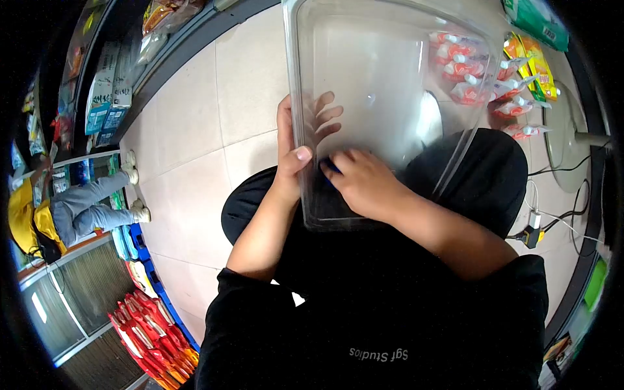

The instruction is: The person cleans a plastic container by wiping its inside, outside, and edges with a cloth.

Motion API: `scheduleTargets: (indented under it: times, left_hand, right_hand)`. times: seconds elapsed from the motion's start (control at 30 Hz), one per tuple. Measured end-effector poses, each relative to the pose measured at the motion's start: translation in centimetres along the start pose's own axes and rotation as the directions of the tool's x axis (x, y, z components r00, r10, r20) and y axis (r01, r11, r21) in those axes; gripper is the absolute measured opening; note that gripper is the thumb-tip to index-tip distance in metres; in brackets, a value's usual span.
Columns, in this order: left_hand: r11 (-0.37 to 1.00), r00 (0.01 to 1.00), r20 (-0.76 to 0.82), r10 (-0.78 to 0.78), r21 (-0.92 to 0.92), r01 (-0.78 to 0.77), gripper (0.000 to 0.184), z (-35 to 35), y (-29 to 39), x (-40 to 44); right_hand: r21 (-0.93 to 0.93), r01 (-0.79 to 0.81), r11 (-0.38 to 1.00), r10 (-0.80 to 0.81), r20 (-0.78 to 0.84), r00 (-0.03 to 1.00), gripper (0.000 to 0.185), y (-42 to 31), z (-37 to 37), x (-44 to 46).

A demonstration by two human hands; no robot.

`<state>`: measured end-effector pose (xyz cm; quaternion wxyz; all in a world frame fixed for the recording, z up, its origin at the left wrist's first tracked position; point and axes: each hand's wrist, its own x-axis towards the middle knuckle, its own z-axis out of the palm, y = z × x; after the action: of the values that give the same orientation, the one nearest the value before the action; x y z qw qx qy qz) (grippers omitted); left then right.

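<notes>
A clear plastic bin (364, 58) is tilted over my knees, its open side toward me. My left hand (296, 153) grips its left wall, with the thumb over the rim and the fingers showing through the plastic from outside. Inside the bin, near its lower left corner, my right hand (361, 182) is bent with curled fingers pressed on a small dark blue cloth-like piece (330, 170). Most of that piece is hidden under the fingers.
Several red-and-white pouches (513, 107) with white caps stand on the floor at right, near yellow packets (536, 65). A power strip (532, 235) with cables lies below. Shelves line the left, where a person in a yellow top (23, 214) stands near red packages (149, 338).
</notes>
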<state>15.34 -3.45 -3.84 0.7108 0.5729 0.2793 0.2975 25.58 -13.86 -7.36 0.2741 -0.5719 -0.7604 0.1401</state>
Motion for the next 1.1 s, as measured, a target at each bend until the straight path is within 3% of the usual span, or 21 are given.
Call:
scheduleTargets:
  times: [0.07,0.13,0.2,0.23,0.27,0.3,0.33,0.4,0.53,0.6,0.63,0.67,0.73,0.8,0.83,1.0,1.07,1.1]
  left_hand:
    - [1.000,1.000,-0.019,0.006,-0.016,-0.007,0.095,0.2,-0.1,-0.2]
    - [1.000,1.000,-0.001,0.027,-0.013,-0.027,0.095,-0.1,-0.2,-0.1]
    - [0.999,0.999,0.011,0.035,-0.014,-0.035,0.096,-0.3,-0.3,0.1]
    - [0.998,0.998,0.032,0.057,0.038,-0.058,0.096,-0.3,-0.2,0.1]
    - [0.993,0.996,0.056,0.073,0.086,-0.078,0.097,-0.3,-0.2,0.1]
    - [0.990,0.990,0.092,0.105,0.089,-0.113,0.097,-0.5,-0.4,0.5]
    - [0.983,0.987,0.099,0.123,0.124,-0.135,0.097,-0.1,-0.1,0.5]
    - [0.986,0.985,0.116,0.129,0.091,-0.140,0.096,-0.3,0.0,0.7]
    - [0.982,0.984,0.108,0.142,0.107,-0.154,0.095,-0.2,0.1,0.2]
    - [0.990,0.989,0.064,0.135,-0.042,-0.132,0.092,-0.2,0.1,0.1]
    - [0.991,0.990,0.054,0.128,-0.038,-0.126,0.092,0.1,0.6,-0.2]
    - [0.998,0.998,0.034,0.048,-0.051,-0.047,0.097,0.7,1.4,-0.5]
    - [0.997,0.999,0.013,-0.029,-0.069,0.030,0.101,1.2,1.9,-0.5]
    - [0.999,1.000,0.016,-0.004,-0.051,0.005,0.102,1.2,1.8,-0.3]
    - [0.999,0.999,0.031,0.026,-0.020,-0.025,0.103,1.3,1.7,-0.4]
    - [0.999,0.999,0.022,0.036,-0.022,-0.036,0.103,1.5,1.7,-0.8]
    - [0.998,0.998,-0.064,-0.024,0.055,0.028,0.101,2.2,2.4,-0.7]
    - [0.998,0.998,-0.065,-0.021,0.056,0.025,0.101,1.8,2.1,-0.7]
  right_hand:
    - [0.117,-0.016,0.993,0.012,0.030,0.999,0.023,0.5,0.0,-0.5]
    - [0.241,-0.022,0.970,0.069,-0.185,0.980,0.027,1.0,-2.0,0.2]
    - [0.220,-0.178,0.959,0.235,-0.270,0.934,0.035,1.8,-5.4,1.7]
    - [0.117,-0.167,0.979,0.202,-0.463,0.863,0.041,2.9,-6.2,2.4]
    - [0.102,-0.217,0.971,0.239,-0.500,0.832,0.042,4.1,-7.6,3.3]
    - [-0.104,-0.256,0.961,0.162,-0.536,0.828,0.042,5.7,-8.8,4.0]
    - [-0.092,-0.272,0.958,0.186,-0.523,0.832,0.042,5.9,-9.6,4.3]
    - [-0.197,-0.260,0.945,0.065,-0.667,0.742,0.027,5.3,-10.5,5.6]
    - [-0.163,-0.284,0.945,0.151,-0.553,0.819,0.026,4.0,-7.4,5.8]
    - [-0.174,-0.203,0.963,0.109,-0.437,0.893,0.027,2.8,-5.8,5.4]
    - [-0.239,-0.202,0.950,0.084,-0.427,0.900,0.040,2.1,-3.8,4.8]
    - [-0.203,-0.146,0.968,0.036,-0.464,0.885,0.025,2.1,-1.8,4.2]
    - [-0.188,-0.112,0.976,0.035,-0.368,0.929,0.022,0.6,0.0,2.3]
    - [-0.070,-0.120,0.990,0.120,-0.007,0.993,0.034,-1.3,0.4,0.1]
    - [0.061,-0.110,0.992,0.114,-0.078,0.990,0.031,-2.0,1.3,-0.3]
    - [0.294,-0.238,0.926,0.241,0.027,0.970,0.029,-2.4,1.6,-0.2]
    - [0.404,-0.145,0.903,0.228,-0.165,0.960,0.017,-2.0,2.5,0.0]
    - [0.429,-0.142,0.892,0.237,-0.178,0.955,0.017,-2.0,2.3,0.1]
